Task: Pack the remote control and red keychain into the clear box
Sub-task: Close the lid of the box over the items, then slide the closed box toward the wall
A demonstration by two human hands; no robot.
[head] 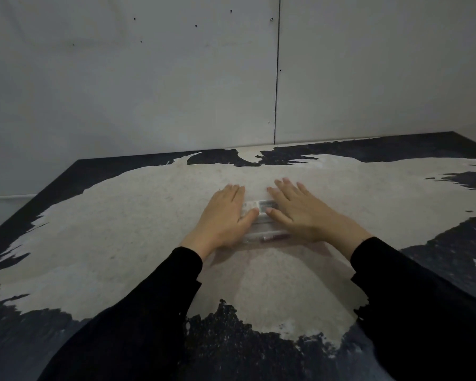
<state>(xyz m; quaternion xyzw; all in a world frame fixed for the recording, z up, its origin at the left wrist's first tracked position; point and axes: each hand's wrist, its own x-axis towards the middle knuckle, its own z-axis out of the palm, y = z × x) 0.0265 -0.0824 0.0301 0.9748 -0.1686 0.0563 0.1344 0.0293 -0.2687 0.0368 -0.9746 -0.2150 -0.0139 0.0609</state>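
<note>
Under flat hands [226, 215], closed clear box [261, 229]

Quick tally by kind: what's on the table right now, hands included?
Hands: 2, left hand and right hand, both flat on the box
Clear box: 1
Remote: 1, inside
Red keychain: 1, inside
Total: 5

A single wide-angle view looks from the person's head, forward and steeply down over the table [121, 215], whose near edge falls below the bottom of the picture. It faces the table's far edge and the grey wall [149, 92] behind it, with the far left corner in view. Both black sleeves [154, 298] enter from the bottom, close to the lens.
</note>
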